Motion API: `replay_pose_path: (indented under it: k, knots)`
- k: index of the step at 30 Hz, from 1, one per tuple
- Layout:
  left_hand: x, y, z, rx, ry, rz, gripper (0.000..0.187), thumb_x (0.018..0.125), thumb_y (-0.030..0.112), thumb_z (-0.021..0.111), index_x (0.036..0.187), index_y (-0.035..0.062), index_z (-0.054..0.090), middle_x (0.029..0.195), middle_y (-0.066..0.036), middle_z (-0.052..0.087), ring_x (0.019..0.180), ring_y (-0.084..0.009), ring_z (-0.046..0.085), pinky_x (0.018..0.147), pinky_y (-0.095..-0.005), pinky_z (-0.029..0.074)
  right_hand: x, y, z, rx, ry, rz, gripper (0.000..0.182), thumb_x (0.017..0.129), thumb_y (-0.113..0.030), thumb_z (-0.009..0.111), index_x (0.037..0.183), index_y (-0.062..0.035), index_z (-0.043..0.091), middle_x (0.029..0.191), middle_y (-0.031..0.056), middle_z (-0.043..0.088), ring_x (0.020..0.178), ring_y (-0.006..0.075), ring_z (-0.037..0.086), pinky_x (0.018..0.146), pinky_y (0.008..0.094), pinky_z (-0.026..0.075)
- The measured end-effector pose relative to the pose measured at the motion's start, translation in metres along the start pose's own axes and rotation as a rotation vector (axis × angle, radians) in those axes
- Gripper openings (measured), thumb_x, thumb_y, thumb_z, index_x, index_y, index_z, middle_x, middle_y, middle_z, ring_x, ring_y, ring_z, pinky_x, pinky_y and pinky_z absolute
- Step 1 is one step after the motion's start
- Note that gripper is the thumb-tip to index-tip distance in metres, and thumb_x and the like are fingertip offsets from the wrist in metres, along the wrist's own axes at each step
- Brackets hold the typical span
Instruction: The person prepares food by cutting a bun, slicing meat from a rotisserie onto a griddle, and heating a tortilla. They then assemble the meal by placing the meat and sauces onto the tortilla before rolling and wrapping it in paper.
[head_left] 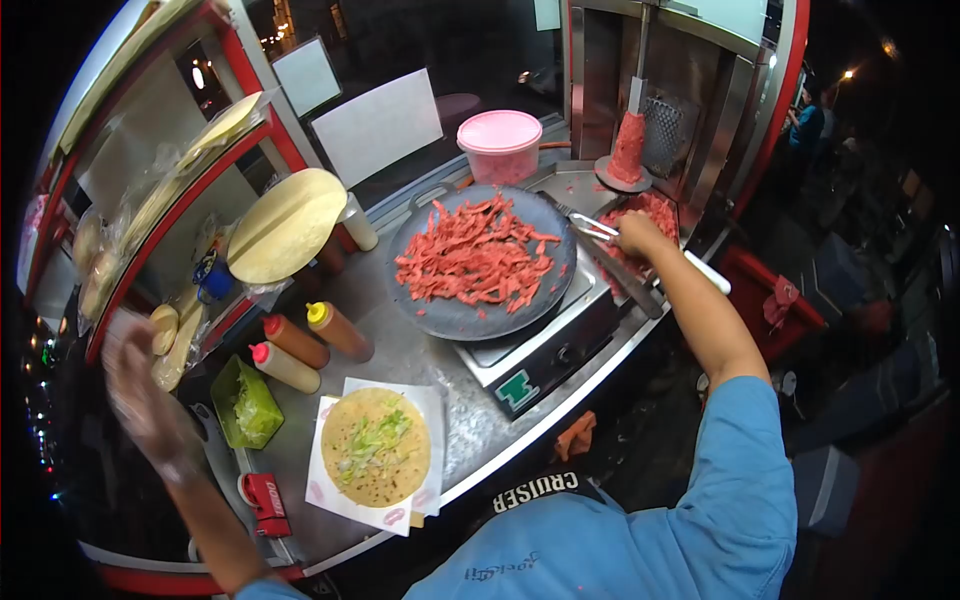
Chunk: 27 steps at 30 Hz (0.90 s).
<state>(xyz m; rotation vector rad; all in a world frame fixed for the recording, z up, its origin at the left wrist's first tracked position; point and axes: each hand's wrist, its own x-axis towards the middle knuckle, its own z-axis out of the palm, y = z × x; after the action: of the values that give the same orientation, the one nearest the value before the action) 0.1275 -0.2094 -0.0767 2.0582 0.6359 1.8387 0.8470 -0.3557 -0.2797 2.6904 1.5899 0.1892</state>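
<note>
My right hand is closed on the handle of metal tongs, at the right edge of a round dark pan. Strips of red meat lie in the pan, which sits on a burner. My left hand is raised at the left, beside the shelves and above the green tub; it is smeared by motion. On white paper near the front edge lies a flatbread with shredded greens on it.
Three squeeze bottles stand left of the pan. A green tub holds shredded greens. Behind the pan is a pink-lidded tub. A meat spit stands at the back right, and a knife lies beside the burner.
</note>
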Motion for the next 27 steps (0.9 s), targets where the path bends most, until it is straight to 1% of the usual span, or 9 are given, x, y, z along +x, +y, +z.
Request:
replay_pose_path:
  k: [2,5,6,8,13,19,21,24,27]
  knots:
    - [-0.083,0.058,0.06,-0.309,-0.417,-0.251,0.052,0.106,0.046,0.052,0.119,-0.0032,0.064,0.104,-0.014,0.067,0.099,-0.0243,0.066,0.095,-0.0379,0.05,0.02,0.012,0.013,0.001,0.076,-0.035,0.032,0.089,-0.035,0.072,0.101,-0.0059,0.078,0.109,0.0213,0.073,0.107,0.0377,0.068,0.095,0.0503,0.052]
    - [-0.197,0.08,0.156,-1.012,-1.075,-0.889,0.058,0.11,0.039,0.043,0.141,-0.009,0.053,0.13,-0.024,0.066,0.124,-0.033,0.064,0.11,-0.0445,0.048,0.037,0.023,0.005,0.155,0.072,-0.089,0.033,0.09,-0.035,0.073,0.085,-0.0024,0.071,0.094,0.0209,0.072,0.094,0.0357,0.07,0.084,0.0502,0.055]
    - [-0.228,0.09,0.197,-0.99,-1.161,-1.02,0.074,0.109,0.054,0.041,0.14,-0.0125,0.051,0.137,-0.026,0.061,0.125,-0.0354,0.064,0.107,-0.0486,0.051,0.035,0.024,-0.01,0.318,-0.019,-0.125,0.034,0.091,-0.034,0.073,0.081,-0.0015,0.068,0.088,0.0181,0.071,0.082,0.0316,0.07,0.075,0.0478,0.056]
    - [-0.272,0.104,0.283,-1.05,-1.194,-1.258,0.069,0.11,0.051,0.04,0.149,-0.005,0.045,0.146,-0.022,0.056,0.131,-0.0327,0.06,0.109,-0.046,0.049,0.042,0.039,-0.008,0.48,-0.023,-0.222,0.037,0.097,-0.032,0.069,0.078,-0.0014,0.059,0.074,0.0099,0.064,0.054,0.0205,0.065,0.053,0.0406,0.053]
    - [-0.307,0.128,0.482,-1.194,-0.864,-1.86,0.067,0.107,0.049,0.05,0.155,0.004,0.038,0.142,-0.013,0.061,0.131,-0.0266,0.06,0.11,-0.0432,0.047,0.014,0.057,-0.046,0.763,-0.383,-0.055,0.034,0.106,-0.035,0.057,0.091,-0.0049,0.052,0.074,0.005,0.061,0.058,0.0144,0.058,0.053,0.0343,0.048]
    - [-0.277,0.128,0.513,-1.242,-1.009,-1.345,0.062,0.103,0.048,0.059,0.146,0.0052,0.047,0.133,-0.015,0.065,0.125,-0.0232,0.063,0.105,-0.0511,0.053,-0.042,0.1,-0.022,1.109,0.202,-0.108,0.022,0.105,-0.024,0.06,0.095,-0.0058,0.056,0.075,0.003,0.059,0.063,0.0123,0.051,0.058,0.0292,0.043]
    - [-0.236,0.133,0.5,-1.986,-0.902,-1.66,0.06,0.105,0.046,0.057,0.144,0.0013,0.048,0.137,-0.021,0.061,0.118,-0.0268,0.067,0.103,-0.0557,0.054,-0.06,0.105,-0.032,1.183,0.207,-0.077,0.018,0.106,-0.022,0.059,0.098,-0.0059,0.058,0.075,0.0015,0.058,0.059,0.0106,0.051,0.055,0.0279,0.042]
    - [-0.266,0.098,0.538,-1.844,-0.302,-1.682,0.045,0.107,0.036,0.057,0.135,0.0022,0.053,0.111,-0.015,0.064,0.085,-0.016,0.066,0.083,-0.0352,0.059,-0.069,0.103,-0.04,1.424,0.143,0.085,0.021,0.108,-0.021,0.057,0.116,-0.0036,0.066,0.076,-0.0008,0.056,0.049,0.0058,0.048,0.046,0.0245,0.039]
    - [-0.238,0.12,0.519,-1.279,-0.497,-1.587,0.032,0.107,0.026,0.058,0.132,0.0063,0.055,0.087,-0.003,0.058,0.066,-0.0075,0.051,0.065,-0.0238,0.052,-0.052,0.108,-0.024,1.374,0.179,0.017,0.029,0.107,-0.023,0.059,0.123,-0.0005,0.067,0.078,-0.0004,0.059,0.051,0.0055,0.051,0.046,0.024,0.04]
